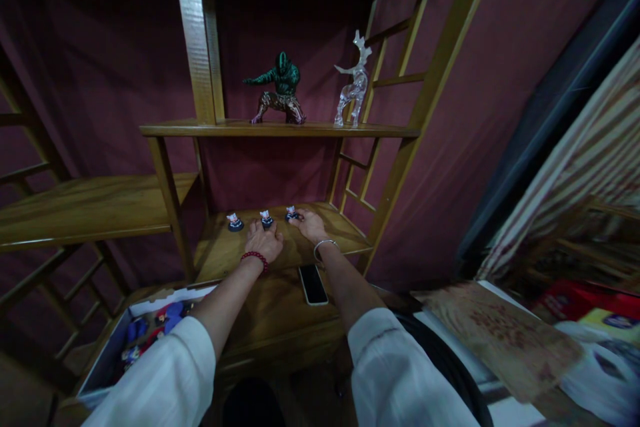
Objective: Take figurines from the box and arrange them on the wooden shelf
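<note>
Three small white-headed figurines on dark round bases stand in a row on the lower wooden shelf (pixel 220 257). At the row's left end, the first figurine (pixel 234 221) is apart from both hands. My left hand (pixel 263 242), with a red bead bracelet on the wrist, has its fingers closed around the base of the middle figurine (pixel 266 217). With thumb and fingers, my right hand (pixel 310 225) grips the right-hand figurine (pixel 291 212) at its side; a silvery bangle circles that wrist. Both of these figurines are upright, their bases partly covered by my fingers.
A phone (pixel 313 284) lies on the ledge below the shelf. Left of it sits a box (pixel 100 363) of colourful figures. On the upper shelf (pixel 320 128) stand a green crouching statue (pixel 283 87) and a clear statue (pixel 354 83). Wooden posts (pixel 173 210) frame the shelf.
</note>
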The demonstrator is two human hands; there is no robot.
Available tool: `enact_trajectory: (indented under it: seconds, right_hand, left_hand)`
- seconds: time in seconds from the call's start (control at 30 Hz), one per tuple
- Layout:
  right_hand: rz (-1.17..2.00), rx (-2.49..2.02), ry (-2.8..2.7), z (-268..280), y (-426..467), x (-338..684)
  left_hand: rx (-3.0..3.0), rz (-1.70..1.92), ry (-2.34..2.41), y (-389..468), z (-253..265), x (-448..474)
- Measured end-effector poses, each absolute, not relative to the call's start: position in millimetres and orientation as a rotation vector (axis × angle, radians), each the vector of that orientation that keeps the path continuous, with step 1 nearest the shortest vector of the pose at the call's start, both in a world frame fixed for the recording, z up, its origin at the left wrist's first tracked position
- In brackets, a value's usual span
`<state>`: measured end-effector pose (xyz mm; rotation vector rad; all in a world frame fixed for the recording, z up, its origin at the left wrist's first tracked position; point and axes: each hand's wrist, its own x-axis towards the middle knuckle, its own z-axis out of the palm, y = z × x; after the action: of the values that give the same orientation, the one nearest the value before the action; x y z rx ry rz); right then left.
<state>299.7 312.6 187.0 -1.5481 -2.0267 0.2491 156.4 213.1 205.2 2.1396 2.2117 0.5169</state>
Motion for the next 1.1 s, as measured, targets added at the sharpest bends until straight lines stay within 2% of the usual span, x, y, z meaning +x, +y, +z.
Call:
enact_trajectory:
  seconds: [1.1]
  right_hand:
    - [0.178, -1.603, -2.052, 191, 308, 299]
  left_hand:
    - [2.131, 0.594, 2.273, 217, 195, 157]
